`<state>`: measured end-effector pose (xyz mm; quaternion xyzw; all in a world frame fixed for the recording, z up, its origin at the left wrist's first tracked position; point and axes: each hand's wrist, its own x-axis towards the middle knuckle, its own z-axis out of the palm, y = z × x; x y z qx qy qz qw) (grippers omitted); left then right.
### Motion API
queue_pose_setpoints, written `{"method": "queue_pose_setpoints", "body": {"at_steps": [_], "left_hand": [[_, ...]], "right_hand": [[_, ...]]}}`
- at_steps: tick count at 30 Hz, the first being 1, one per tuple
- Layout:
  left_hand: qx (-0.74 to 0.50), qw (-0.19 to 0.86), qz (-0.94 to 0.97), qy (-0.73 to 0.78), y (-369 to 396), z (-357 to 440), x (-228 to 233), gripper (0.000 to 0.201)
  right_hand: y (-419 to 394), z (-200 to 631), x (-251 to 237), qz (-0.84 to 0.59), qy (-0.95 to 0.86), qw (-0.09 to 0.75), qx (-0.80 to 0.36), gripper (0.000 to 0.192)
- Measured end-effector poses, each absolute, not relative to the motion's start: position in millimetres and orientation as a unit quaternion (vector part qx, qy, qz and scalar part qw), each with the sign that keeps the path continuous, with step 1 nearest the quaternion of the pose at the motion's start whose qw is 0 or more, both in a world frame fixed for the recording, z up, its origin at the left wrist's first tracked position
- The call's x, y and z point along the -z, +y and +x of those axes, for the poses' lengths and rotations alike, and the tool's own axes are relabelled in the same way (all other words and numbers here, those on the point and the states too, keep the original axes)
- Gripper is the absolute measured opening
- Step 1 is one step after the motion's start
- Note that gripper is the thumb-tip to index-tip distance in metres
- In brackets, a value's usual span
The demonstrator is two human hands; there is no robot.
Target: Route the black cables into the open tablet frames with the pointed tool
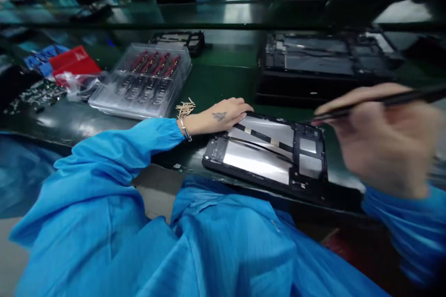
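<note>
An opened tablet (259, 160) lies back-up at the bench's front edge, its silver battery panels and dark ribbon cables exposed. My left hand (228, 115) holds the tablet's far left edge, fingers bent together over the rim. In my right hand (386, 139), blurred by motion, is a slim black tweezers-like tool (393, 100), gripped like a pen. Its tip is above the tablet's far right corner; whether it touches cannot be made out. Both sleeves are blue.
Behind the tablet stands a stack of similar opened tablets (317, 58). Clear plastic trays (139, 79) with red-and-black parts lie left, near small tan strips (186, 107), a red packet (75, 62) and loose small parts (38, 95). A shelf (223, 14) crosses behind; co-workers sit beyond.
</note>
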<state>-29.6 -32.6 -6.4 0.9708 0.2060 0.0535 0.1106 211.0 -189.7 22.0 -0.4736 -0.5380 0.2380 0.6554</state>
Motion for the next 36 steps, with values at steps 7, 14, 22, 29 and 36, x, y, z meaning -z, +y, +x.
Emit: {"method": "queue_pose_setpoints", "body": {"at_steps": [7, 14, 22, 29, 36], "left_hand": [[-0.083, 0.142, 0.960, 0.228, -69, -53, 16, 0.043], [-0.064, 0.128, 0.959, 0.244, -71, -50, 19, 0.043], [-0.053, 0.118, 0.960, 0.250, -81, -53, 9, 0.040], [-0.058, 0.125, 0.960, 0.243, -82, -53, 5, 0.039], [-0.074, 0.118, 0.963, 0.232, -82, -57, 12, 0.039]], "right_hand": [[-151, 204, 6, -0.570, -0.557, 0.528, -0.294, 0.018], [-163, 203, -1, -0.616, -0.604, 0.434, -0.260, 0.014], [-162, 199, -5, -0.618, -0.646, 0.392, -0.217, 0.009], [-161, 200, -6, -0.616, -0.654, 0.381, -0.216, 0.011], [-161, 200, -7, -0.621, -0.627, 0.404, -0.242, 0.011]]}}
